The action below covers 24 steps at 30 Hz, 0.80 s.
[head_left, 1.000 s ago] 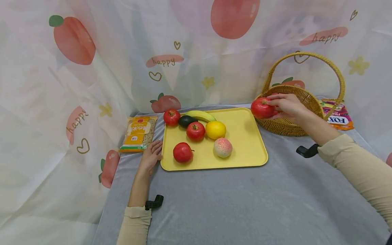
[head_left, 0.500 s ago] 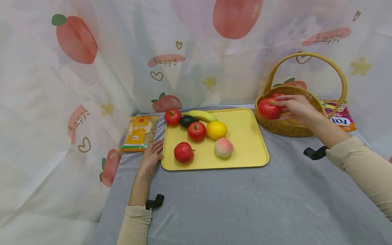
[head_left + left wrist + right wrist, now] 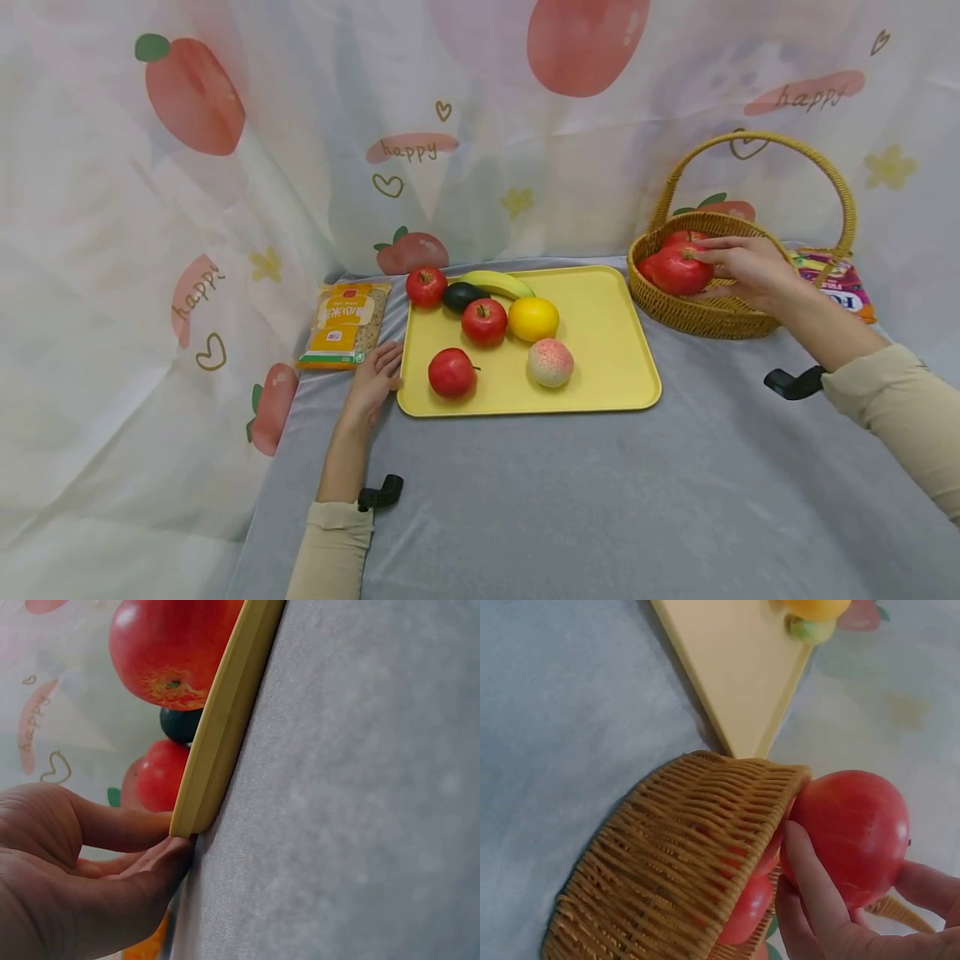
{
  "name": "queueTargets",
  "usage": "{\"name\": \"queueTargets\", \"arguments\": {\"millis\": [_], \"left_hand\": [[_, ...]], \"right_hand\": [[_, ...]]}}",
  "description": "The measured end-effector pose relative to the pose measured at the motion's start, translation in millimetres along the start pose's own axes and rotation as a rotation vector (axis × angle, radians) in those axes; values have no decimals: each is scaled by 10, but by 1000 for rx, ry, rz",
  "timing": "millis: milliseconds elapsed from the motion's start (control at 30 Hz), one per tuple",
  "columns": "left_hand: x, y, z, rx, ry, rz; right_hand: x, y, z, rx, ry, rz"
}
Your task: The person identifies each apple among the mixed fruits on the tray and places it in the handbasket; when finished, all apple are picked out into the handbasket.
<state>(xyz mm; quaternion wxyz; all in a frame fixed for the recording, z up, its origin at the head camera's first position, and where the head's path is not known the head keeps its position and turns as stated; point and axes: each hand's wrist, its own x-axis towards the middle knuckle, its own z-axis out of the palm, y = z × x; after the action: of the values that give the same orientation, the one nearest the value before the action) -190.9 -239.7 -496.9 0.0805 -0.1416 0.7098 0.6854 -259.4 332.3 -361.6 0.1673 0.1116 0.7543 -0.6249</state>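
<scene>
The right hand (image 3: 757, 271) pinched a red fruit (image 3: 678, 271) at the basket (image 3: 697, 318), seemingly mid-loading; the left hand (image 3: 371, 387) touched the tray (image 3: 607, 358), fingers straight. Lowering and release seemed due

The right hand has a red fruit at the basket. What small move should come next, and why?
I'd probably lower the red fruit gently into the basket before letting go: the right hand grips it over the basket's opening, the right wrist view shows it above the rim, and other red fruit lies inside, so a drop might knock them.
</scene>
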Motion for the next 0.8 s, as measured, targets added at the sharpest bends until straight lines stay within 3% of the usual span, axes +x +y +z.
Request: {"name": "queueTargets", "arguments": {"millis": [300, 600, 800], "left_hand": [[12, -12, -2, -11, -14, 14], [-10, -9, 3, -1, -9, 5], [-18, 1, 8, 9, -1, -7]], "right_hand": [[-3, 41, -108, -74, 37, -3], [-26, 73, -251, -28, 9, 26], [-50, 103, -349, -55, 7, 30]]}}
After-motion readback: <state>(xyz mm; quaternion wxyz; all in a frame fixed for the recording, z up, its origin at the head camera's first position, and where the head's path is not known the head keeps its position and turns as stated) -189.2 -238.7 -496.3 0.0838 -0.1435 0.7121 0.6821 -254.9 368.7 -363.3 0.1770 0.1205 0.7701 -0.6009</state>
